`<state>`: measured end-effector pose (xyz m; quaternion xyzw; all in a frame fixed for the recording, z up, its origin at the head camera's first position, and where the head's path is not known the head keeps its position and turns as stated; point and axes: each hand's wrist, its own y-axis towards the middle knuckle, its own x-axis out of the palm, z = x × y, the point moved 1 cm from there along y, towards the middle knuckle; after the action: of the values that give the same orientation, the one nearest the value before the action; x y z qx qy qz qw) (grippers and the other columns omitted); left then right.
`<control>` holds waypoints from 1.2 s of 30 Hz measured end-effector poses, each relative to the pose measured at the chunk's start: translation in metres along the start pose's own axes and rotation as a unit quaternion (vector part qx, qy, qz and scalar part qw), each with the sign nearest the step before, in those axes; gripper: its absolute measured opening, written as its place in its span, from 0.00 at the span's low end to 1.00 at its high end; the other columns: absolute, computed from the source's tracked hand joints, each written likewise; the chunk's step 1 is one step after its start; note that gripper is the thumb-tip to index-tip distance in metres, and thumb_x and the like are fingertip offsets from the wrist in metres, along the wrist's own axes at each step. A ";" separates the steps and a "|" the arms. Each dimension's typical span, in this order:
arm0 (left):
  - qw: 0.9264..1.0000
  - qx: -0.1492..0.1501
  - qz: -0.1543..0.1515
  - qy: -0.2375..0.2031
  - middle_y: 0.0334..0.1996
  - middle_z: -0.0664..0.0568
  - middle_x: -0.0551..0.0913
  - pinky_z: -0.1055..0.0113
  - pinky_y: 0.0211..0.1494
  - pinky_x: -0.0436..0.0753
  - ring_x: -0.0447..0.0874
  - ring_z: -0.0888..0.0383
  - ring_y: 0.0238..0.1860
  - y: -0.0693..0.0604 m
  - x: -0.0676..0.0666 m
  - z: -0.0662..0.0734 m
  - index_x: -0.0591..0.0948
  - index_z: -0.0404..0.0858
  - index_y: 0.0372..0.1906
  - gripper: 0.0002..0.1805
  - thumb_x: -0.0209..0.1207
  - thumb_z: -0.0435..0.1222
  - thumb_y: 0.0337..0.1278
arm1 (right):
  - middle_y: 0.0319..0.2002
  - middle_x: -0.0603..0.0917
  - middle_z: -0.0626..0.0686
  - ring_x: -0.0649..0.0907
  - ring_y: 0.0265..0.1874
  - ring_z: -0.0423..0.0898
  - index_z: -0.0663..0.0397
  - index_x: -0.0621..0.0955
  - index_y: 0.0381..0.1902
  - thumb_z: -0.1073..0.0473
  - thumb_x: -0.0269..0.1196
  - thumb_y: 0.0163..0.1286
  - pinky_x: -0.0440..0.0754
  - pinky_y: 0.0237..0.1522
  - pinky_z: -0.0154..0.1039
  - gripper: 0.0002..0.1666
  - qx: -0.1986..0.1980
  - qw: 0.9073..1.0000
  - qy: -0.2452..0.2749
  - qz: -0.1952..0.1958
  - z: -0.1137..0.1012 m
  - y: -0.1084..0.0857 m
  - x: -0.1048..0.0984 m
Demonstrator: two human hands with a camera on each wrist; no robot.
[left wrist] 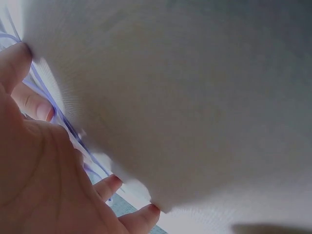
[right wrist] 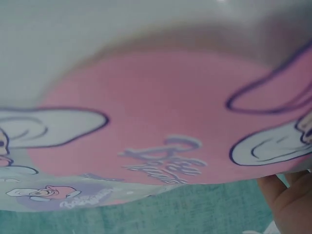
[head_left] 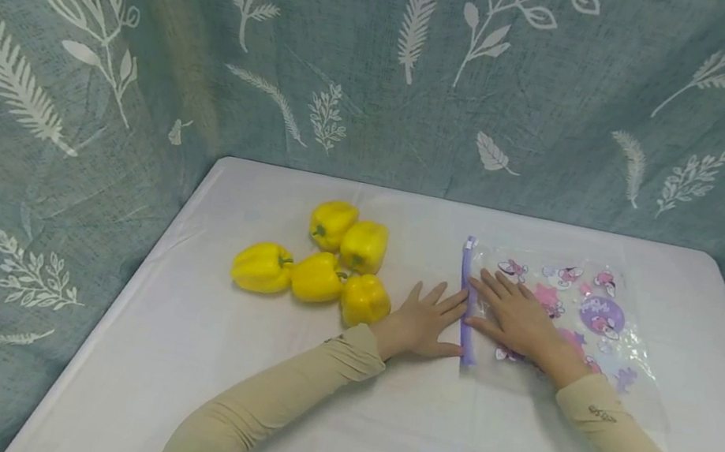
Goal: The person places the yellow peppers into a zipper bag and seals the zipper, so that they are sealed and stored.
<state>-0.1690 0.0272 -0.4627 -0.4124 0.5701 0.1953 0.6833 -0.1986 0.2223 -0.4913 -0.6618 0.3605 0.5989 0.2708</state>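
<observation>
The curtain point(head_left: 106, 79) hangs at the far left and runs round behind the table point(head_left: 370, 435) at twelve o'clock. Five peppers lie clustered on the table. From the middle pepper point(head_left: 316, 279), one point(head_left: 260, 268) sits at nine o'clock, one point(head_left: 332, 223) at twelve, one point(head_left: 364, 247) between one and two, and one point(head_left: 365, 300) just past three, near the left wrist. Next comes the left hand point(head_left: 424, 323), palm down and fingers spread, its fingertips touching the purple strip point(head_left: 468, 261) along the bag's nine o'clock edge. The right hand point(head_left: 520, 323) rests on the bag point(head_left: 604, 318), fingers spread and pointing toward ten o'clock. The bag lies on the table at three o'clock from the left hand, its printed clear plastic reaching past the right hand.
</observation>
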 end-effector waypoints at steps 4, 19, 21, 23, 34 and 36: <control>1.000 0.002 0.000 0.004 0.74 0.61 0.38 0.46 0.73 0.47 0.38 0.51 0.74 0.000 -0.001 0.000 0.46 0.51 0.73 0.43 0.37 0.67 0.58 | 0.67 0.64 0.61 0.63 0.65 0.62 0.47 0.62 0.69 0.37 0.55 0.64 0.62 0.62 0.62 0.40 -0.004 1.000 -0.002 0.010 0.000 0.000 -0.003; 1.000 0.003 -0.005 0.009 0.74 0.60 0.37 0.46 0.73 0.48 0.39 0.51 0.74 -0.003 -0.004 0.002 0.46 0.53 0.73 0.42 0.37 0.67 0.59 | 0.66 0.66 0.61 0.66 0.63 0.62 0.45 0.64 0.68 0.40 0.55 0.66 0.66 0.61 0.61 0.35 0.004 0.999 0.038 0.028 0.002 0.000 -0.013; 1.000 0.003 -0.007 0.004 0.74 0.60 0.37 0.46 0.73 0.47 0.39 0.51 0.74 -0.003 -0.005 0.001 0.45 0.53 0.73 0.41 0.37 0.66 0.59 | 0.66 0.66 0.62 0.66 0.63 0.62 0.45 0.63 0.68 0.41 0.55 0.66 0.66 0.61 0.61 0.35 0.005 0.999 0.039 0.031 0.001 -0.001 -0.015; 1.000 0.004 -0.006 0.002 0.74 0.60 0.37 0.46 0.73 0.47 0.39 0.51 0.74 -0.003 -0.005 0.001 0.45 0.53 0.73 0.41 0.37 0.66 0.59 | 0.65 0.66 0.62 0.67 0.63 0.63 0.46 0.63 0.68 0.41 0.55 0.67 0.67 0.59 0.62 0.35 0.004 0.999 0.038 0.037 0.001 -0.001 -0.017; 1.000 0.006 0.004 -0.009 0.74 0.60 0.39 0.46 0.73 0.46 0.39 0.50 0.74 0.000 -0.001 -0.001 0.44 0.55 0.73 0.41 0.37 0.66 0.59 | 0.64 0.68 0.60 0.70 0.60 0.62 0.47 0.63 0.68 0.42 0.56 0.66 0.72 0.55 0.61 0.36 0.014 0.997 0.043 0.067 0.001 -0.004 -0.024; 1.000 0.007 0.003 -0.012 0.74 0.60 0.39 0.46 0.73 0.46 0.39 0.50 0.74 0.000 -0.001 -0.002 0.43 0.55 0.73 0.41 0.38 0.66 0.59 | 0.64 0.69 0.61 0.71 0.59 0.62 0.48 0.63 0.68 0.42 0.56 0.66 0.73 0.54 0.61 0.36 0.016 0.996 0.043 0.076 0.001 -0.005 -0.025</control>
<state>-0.1707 0.0263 -0.4619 -0.4033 0.5645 0.1985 0.6923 -0.1963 0.2298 -0.4667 -0.6536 0.4303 0.5827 0.2192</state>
